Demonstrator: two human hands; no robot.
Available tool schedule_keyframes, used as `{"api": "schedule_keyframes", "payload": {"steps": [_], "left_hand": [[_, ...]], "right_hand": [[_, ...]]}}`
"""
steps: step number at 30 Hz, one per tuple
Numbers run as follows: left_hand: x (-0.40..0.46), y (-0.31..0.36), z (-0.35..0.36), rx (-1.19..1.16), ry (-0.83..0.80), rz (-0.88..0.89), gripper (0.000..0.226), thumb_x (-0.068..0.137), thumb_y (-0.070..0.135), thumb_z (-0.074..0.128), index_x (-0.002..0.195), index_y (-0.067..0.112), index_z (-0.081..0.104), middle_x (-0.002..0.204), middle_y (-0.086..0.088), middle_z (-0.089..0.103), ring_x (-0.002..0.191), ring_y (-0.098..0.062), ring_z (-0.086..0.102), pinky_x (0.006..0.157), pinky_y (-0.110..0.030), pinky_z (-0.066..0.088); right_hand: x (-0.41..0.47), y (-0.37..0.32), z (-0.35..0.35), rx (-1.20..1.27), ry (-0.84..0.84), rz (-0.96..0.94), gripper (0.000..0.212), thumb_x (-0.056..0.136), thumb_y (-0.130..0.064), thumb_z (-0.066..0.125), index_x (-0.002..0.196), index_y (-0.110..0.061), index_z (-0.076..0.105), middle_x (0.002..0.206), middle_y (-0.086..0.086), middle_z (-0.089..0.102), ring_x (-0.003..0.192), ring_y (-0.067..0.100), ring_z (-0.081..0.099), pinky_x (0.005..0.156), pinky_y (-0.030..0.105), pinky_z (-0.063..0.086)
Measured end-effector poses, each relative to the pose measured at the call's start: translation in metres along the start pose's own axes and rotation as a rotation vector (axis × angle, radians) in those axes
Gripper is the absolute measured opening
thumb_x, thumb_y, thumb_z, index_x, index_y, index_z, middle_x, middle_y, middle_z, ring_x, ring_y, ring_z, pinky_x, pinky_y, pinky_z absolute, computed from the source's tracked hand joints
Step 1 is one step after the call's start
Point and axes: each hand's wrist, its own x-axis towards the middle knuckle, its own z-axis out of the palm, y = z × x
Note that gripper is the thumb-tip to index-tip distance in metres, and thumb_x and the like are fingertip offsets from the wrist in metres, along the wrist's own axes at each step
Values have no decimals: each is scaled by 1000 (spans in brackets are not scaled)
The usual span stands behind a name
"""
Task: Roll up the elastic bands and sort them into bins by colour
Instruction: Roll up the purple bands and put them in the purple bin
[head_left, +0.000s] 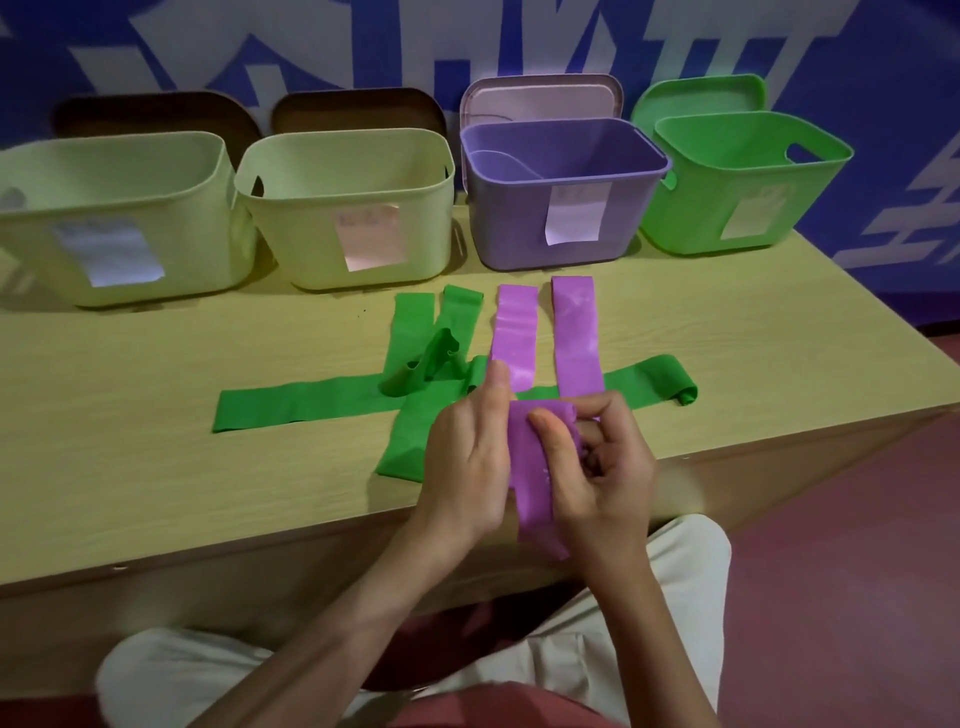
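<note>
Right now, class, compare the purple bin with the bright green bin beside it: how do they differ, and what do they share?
The purple bin has straight, boxy walls; the bright green bin flares outward with rounded corners. The green bin shows a cut-out handle in its far wall; the purple bin's far wall shows none. The purple bin stands third from the left, the green bin last, at the row's right end. Both are open-topped, carry a pale label in front and have a matching lid propped behind.

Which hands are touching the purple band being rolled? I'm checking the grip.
Touching, both: the head view shows the left hand and right hand pinching the purple band.
</note>
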Motion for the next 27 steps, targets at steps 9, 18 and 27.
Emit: {"api": "schedule_keyframes", "payload": {"steps": [9, 18, 27], "left_hand": [[-3, -2, 4, -79, -80, -54, 50, 101, 33, 35, 53, 21, 38, 44, 11, 36, 43, -5, 32, 45, -29, 27], [-7, 13, 2, -347, -144, -357, 44, 102, 24, 35, 67, 6, 52, 44, -1, 43, 37, -8, 41, 39, -13, 30], [-10, -2, -3, 27, -49, -43, 59, 87, 61, 30, 55, 13, 41, 47, 6, 39, 48, -13, 37, 50, -41, 32]], "right_hand": [[-2, -1, -5, 51, -43, 43, 13, 86, -16, 64, 80, -20, 53, 62, -20, 59, 52, -7, 52, 52, 5, 35], [-2, -5, -9, -13, -94, -25, 27, 86, -3, 60, 104, -22, 56, 84, -19, 66, 73, -4, 63, 64, 8, 45], [-8, 0, -3, 60, -9, 73, 14, 78, -32, 64, 78, -25, 52, 64, -14, 64, 55, -4, 57, 54, 6, 39]]}}
